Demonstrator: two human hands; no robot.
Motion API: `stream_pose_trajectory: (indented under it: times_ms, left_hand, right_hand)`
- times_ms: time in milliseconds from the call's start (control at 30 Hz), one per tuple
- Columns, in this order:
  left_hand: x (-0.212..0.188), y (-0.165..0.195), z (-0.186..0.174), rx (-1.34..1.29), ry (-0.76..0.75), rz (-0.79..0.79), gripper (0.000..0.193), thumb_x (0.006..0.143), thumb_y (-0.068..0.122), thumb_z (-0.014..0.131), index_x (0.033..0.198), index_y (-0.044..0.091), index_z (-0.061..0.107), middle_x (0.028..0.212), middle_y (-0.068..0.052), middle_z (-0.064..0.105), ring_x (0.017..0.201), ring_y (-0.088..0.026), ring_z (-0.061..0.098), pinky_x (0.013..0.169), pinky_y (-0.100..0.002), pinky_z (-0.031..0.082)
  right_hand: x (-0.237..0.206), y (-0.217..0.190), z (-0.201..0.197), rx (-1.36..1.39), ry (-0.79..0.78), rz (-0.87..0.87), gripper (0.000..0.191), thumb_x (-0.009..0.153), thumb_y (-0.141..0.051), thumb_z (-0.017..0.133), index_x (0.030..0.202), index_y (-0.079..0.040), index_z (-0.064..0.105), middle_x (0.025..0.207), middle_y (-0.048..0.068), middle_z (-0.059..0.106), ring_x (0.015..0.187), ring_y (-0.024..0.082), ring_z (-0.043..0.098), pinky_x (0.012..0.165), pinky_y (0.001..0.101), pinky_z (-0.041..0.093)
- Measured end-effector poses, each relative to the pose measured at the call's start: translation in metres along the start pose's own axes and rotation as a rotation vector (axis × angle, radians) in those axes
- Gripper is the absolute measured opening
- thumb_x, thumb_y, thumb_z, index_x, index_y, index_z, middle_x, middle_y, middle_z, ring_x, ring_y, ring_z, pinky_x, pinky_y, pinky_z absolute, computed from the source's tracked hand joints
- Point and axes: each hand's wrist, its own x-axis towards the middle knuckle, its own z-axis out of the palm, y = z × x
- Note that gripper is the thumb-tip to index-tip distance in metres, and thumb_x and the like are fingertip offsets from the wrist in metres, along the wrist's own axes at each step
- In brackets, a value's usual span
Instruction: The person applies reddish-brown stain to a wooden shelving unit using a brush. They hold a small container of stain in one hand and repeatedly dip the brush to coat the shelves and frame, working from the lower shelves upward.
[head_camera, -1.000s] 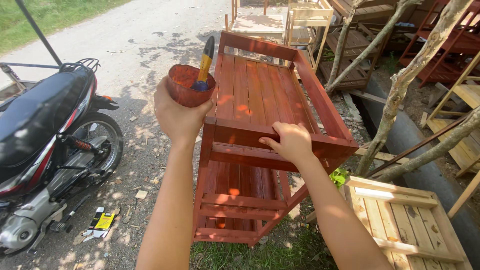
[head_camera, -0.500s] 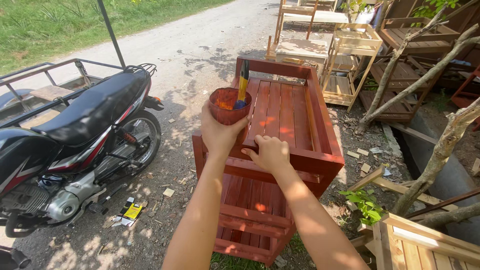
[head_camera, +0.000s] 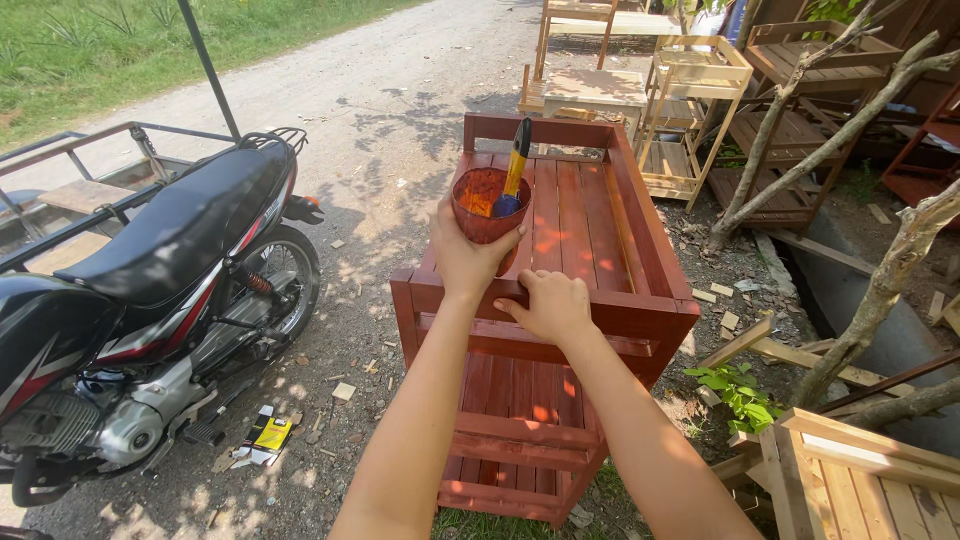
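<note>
View pulled back and panned up since a second ago: the red-stained slatted wooden cart (head_camera: 575, 260) sat large and close, now it sits further off, whole top tray visible. Right hand (head_camera: 551, 305) slid from the near-right corner rail toward the middle of the near rail. Left hand (head_camera: 470, 250) with the stained red plastic cup (head_camera: 487, 203) dropped from above the far-left corner to the near-left. Black motorcycle (head_camera: 150, 290) shows more fully.
</note>
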Motion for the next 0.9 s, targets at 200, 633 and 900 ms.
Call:
stream_pose_trajectory:
  times_ms: [200, 633, 900]
  left_hand:
    - [-0.004, -0.011, -0.008, 0.005, 0.045, 0.030, 0.105, 0.063, 0.040, 0.099, 0.144, 0.002, 0.043, 0.131, -0.019, 0.054, 0.126, -0.038, 0.054, 0.105, -0.049, 0.047]
    - [0.035, -0.026, 0.005, -0.154, 0.044, 0.099, 0.100, 0.069, 0.039, 0.099, 0.146, 0.004, 0.044, 0.135, -0.017, 0.061, 0.127, -0.033, 0.063, 0.107, -0.043, 0.053]
    - [0.095, -0.006, 0.027, -0.119, 0.050, 0.129, 0.102, 0.065, 0.040, 0.100, 0.144, 0.007, 0.044, 0.134, -0.013, 0.062, 0.125, -0.032, 0.063, 0.102, -0.043, 0.054]
  right_hand:
    - [-0.020, -0.004, 0.019, -0.011, 0.397, -0.084, 0.050, 0.087, -0.059, 0.070, 0.105, -0.012, 0.073, 0.095, 0.006, 0.073, 0.100, 0.029, 0.067, 0.103, 0.0614, 0.044]
    - [-0.021, -0.007, 0.030, -0.129, 0.327, 0.001, 0.052, 0.084, -0.064, 0.070, 0.099, -0.014, 0.073, 0.098, 0.002, 0.069, 0.103, 0.029, 0.063, 0.103, 0.0781, 0.033]
    - [0.053, 0.014, 0.013, -0.174, 0.261, 0.051, 0.054, 0.084, -0.066, 0.066, 0.103, -0.016, 0.074, 0.099, 0.004, 0.070, 0.107, 0.032, 0.062, 0.103, 0.0806, 0.028]
